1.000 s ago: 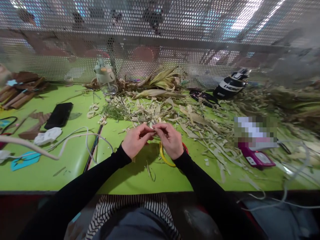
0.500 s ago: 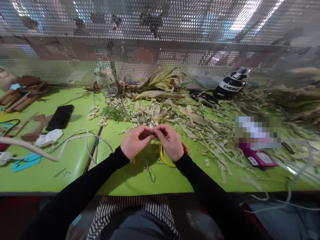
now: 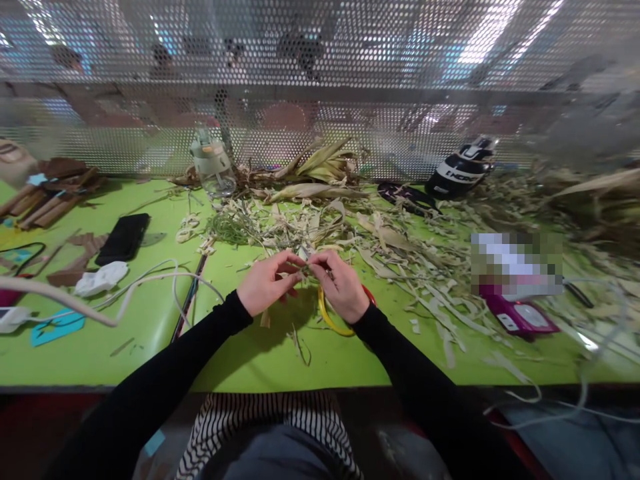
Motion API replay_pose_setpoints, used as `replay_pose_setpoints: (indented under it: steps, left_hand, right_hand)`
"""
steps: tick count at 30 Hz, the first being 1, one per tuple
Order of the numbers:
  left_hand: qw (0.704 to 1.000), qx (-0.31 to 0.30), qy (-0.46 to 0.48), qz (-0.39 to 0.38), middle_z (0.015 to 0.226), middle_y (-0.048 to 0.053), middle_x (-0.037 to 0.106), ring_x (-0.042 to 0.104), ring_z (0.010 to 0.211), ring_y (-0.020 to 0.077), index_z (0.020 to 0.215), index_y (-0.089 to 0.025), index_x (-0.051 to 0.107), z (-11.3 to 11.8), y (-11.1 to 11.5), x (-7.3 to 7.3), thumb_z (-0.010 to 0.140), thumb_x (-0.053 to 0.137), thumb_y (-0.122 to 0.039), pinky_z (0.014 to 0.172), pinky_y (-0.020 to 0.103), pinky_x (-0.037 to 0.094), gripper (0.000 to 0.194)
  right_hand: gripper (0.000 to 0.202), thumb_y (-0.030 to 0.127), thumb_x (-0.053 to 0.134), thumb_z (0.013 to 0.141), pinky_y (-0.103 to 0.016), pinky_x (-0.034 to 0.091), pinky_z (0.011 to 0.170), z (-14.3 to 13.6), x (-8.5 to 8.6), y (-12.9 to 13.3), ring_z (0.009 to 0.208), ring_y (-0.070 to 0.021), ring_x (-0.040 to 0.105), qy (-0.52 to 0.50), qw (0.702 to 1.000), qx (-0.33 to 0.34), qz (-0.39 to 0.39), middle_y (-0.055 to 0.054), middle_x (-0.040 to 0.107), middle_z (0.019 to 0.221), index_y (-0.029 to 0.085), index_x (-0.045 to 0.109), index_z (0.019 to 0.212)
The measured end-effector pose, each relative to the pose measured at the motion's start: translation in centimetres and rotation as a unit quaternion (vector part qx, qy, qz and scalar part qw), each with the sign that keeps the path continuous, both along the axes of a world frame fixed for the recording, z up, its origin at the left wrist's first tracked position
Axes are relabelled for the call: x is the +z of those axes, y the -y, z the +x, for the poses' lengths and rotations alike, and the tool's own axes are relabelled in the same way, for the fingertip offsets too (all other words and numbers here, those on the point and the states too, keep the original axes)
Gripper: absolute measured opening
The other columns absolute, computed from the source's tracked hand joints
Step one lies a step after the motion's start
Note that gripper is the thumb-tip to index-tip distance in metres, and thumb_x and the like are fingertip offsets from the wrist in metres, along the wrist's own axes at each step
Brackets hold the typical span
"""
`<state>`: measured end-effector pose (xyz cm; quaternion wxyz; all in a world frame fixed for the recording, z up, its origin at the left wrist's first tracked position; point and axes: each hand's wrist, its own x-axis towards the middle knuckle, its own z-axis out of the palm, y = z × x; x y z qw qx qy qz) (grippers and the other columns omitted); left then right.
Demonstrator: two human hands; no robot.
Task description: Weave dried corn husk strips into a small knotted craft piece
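Left hand [image 3: 260,287] + right hand [image 3: 343,288] = 2. Pale bottle [image 3: 213,164] + black bottle [image 3: 459,173] = 2. Phone [image 3: 123,239]: 1. Blue tag [image 3: 71,321]: 1. Magenta device [image 3: 523,320]: 1. Yellow arc [image 3: 325,316]: 1, red arc [image 3: 371,295]: 1, can't tell if they're one piece. Husk scraps [image 3: 300,223]: dozens, too tangled and overlapping for an exact count.

This looks like a shared craft workshop. A bright green worktable [image 3: 340,367] is littered with dried corn husks [image 3: 325,163] and pale plant shavings [image 3: 285,220], and a perforated metal partition [image 3: 380,40] stands along its far edge. Blurred people [image 3: 163,63] show through the holes. A smartphone [image 3: 123,239] and a black sports bottle [image 3: 463,170] share the surface.
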<state>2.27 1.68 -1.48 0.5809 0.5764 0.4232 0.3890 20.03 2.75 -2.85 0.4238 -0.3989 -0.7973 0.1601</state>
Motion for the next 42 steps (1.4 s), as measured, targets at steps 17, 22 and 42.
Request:
replay_pose_setpoints:
  steps: [17,22,42]
  left_hand:
    - [0.978,0.042,-0.061,0.197,0.074,0.002,0.063,0.044,0.053,0.0068,0.076,-0.017,0.070,-0.7,-0.1,0.5,0.072,0.070,-0.029,0.050,0.020,0.035,0.013]
    - [0.996,-0.018,0.073,0.057,0.068,0.001,0.061,0.052,0.058,0.0081,0.071,-0.015,0.067,-0.9,-0.4,0.5,0.066,0.075,-0.027,0.056,0.020,0.042,0.016]
    - [0.989,0.045,0.132,-0.046,0.060,-0.004,0.060,0.055,0.055,0.0067,0.076,-0.015,0.052,0.1,-0.2,0.0,0.066,0.075,-0.033,0.055,0.019,0.044,0.031]
  right_hand:
    - [0.006,0.023,0.046,0.090,-0.027,0.045,0.062,0.0,-0.2,0.2,0.068,-0.0141,0.052,-0.050,0.995,0.067,-0.055,-0.002,0.055,0.078,0.020,0.051,0.090]
    - [0.006,0.021,0.045,0.090,-0.028,0.046,0.066,0.0,0.0,0.6,0.073,-0.0138,0.055,-0.074,0.992,0.094,-0.031,-0.002,0.057,0.082,0.020,0.051,0.091]
    - [0.006,0.017,0.054,0.086,-0.032,0.049,0.075,-0.1,0.7,1.0,0.086,-0.0186,0.059,0.053,0.990,0.002,0.131,-0.006,0.064,0.088,0.020,0.057,0.082]
